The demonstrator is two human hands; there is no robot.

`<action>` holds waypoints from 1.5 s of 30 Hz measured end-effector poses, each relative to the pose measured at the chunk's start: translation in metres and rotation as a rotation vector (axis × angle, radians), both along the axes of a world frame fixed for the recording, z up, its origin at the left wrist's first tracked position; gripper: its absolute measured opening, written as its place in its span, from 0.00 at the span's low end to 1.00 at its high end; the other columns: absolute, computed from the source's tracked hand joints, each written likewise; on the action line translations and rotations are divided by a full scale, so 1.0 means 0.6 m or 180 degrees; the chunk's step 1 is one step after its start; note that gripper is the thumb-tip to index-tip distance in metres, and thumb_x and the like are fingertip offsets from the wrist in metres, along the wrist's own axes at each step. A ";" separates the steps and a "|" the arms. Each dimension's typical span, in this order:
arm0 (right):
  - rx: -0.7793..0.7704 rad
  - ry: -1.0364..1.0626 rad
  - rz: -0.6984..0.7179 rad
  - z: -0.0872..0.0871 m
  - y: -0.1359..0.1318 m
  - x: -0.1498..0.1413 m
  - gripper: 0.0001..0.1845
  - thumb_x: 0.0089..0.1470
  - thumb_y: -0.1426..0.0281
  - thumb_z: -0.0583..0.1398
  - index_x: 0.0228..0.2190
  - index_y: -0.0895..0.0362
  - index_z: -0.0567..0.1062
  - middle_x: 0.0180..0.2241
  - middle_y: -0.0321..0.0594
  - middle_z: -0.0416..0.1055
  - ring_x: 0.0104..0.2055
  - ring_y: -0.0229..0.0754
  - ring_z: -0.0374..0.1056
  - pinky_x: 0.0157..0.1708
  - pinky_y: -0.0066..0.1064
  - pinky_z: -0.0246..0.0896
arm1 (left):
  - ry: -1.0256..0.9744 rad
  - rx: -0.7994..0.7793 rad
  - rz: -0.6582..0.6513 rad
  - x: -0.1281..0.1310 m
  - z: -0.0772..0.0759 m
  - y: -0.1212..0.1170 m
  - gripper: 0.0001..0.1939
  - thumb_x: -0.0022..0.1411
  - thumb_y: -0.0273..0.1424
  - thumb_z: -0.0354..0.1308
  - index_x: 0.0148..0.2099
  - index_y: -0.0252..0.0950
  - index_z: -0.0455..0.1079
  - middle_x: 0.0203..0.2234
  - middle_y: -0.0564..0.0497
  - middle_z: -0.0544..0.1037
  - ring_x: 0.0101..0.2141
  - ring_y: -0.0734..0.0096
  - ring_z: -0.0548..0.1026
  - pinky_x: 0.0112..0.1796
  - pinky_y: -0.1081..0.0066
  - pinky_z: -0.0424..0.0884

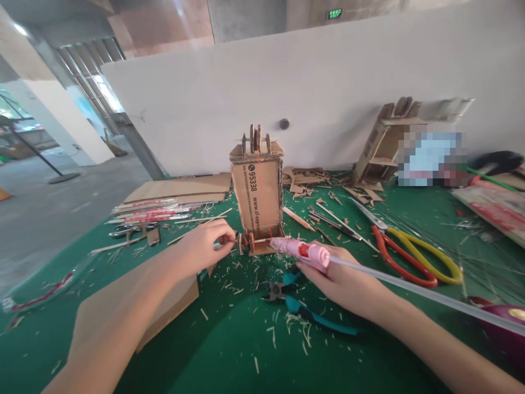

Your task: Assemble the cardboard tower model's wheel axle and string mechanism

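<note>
A tall cardboard model stands upright in the middle of the green table, with printed lettering on its back panel and cardboard discs on top. A thin red string runs down its front. My right hand grips a pink hot glue gun, its nozzle at the model's low front box. A long clear glue stick trails from the gun's rear. My left hand is closed in a pinch at a small stick-like end beside the cardboard disc on the model's lower left; the fingertips partly hide it.
Teal-handled cutting pliers lie in front of the model. Large scissors with red and yellow handles rest to the right. Cardboard sheets lie left, scraps behind. Another cardboard model leans near the white partition.
</note>
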State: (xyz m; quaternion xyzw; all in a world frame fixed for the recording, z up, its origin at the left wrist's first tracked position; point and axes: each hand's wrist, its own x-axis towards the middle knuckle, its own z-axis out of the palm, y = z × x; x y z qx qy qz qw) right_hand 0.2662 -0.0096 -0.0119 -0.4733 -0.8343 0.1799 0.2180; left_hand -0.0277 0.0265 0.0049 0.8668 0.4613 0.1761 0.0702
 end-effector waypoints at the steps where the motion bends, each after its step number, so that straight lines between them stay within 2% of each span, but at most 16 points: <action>1: 0.0008 0.0007 -0.0010 -0.001 0.000 0.000 0.13 0.59 0.64 0.50 0.34 0.54 0.72 0.34 0.38 0.72 0.37 0.41 0.69 0.39 0.32 0.65 | 0.0001 -0.0013 0.0009 0.000 0.000 0.000 0.05 0.61 0.29 0.50 0.34 0.38 0.66 0.31 0.52 0.71 0.32 0.72 0.70 0.34 0.70 0.66; 9: -0.0022 0.0002 -0.0147 -0.012 0.002 0.001 0.12 0.59 0.62 0.49 0.31 0.53 0.68 0.30 0.35 0.71 0.29 0.39 0.67 0.31 0.31 0.62 | -0.0014 -0.0009 -0.0010 0.000 -0.001 0.001 0.05 0.61 0.29 0.51 0.35 0.38 0.67 0.31 0.53 0.71 0.32 0.73 0.70 0.34 0.71 0.66; 14: -0.0010 -0.0030 -0.0124 -0.019 0.003 0.003 0.12 0.59 0.62 0.49 0.31 0.53 0.68 0.31 0.37 0.71 0.30 0.40 0.67 0.33 0.33 0.61 | -0.0026 0.0000 -0.0036 -0.003 0.000 0.000 0.06 0.61 0.29 0.51 0.35 0.38 0.68 0.32 0.52 0.71 0.32 0.73 0.70 0.34 0.71 0.66; 20: 0.0052 -0.0020 -0.0077 -0.026 0.005 0.006 0.12 0.59 0.61 0.49 0.29 0.53 0.66 0.29 0.36 0.69 0.28 0.40 0.65 0.30 0.33 0.59 | -0.0015 -0.0056 0.0002 -0.002 0.001 -0.001 0.06 0.62 0.29 0.51 0.36 0.38 0.69 0.32 0.52 0.71 0.32 0.74 0.70 0.34 0.70 0.65; 45: 0.0106 -0.0054 -0.0039 -0.028 0.006 0.006 0.12 0.60 0.61 0.50 0.29 0.53 0.63 0.28 0.35 0.68 0.26 0.38 0.64 0.28 0.32 0.56 | 0.0168 0.0122 0.0018 -0.004 -0.006 0.003 0.07 0.63 0.29 0.49 0.37 0.38 0.68 0.32 0.52 0.71 0.32 0.73 0.70 0.34 0.70 0.65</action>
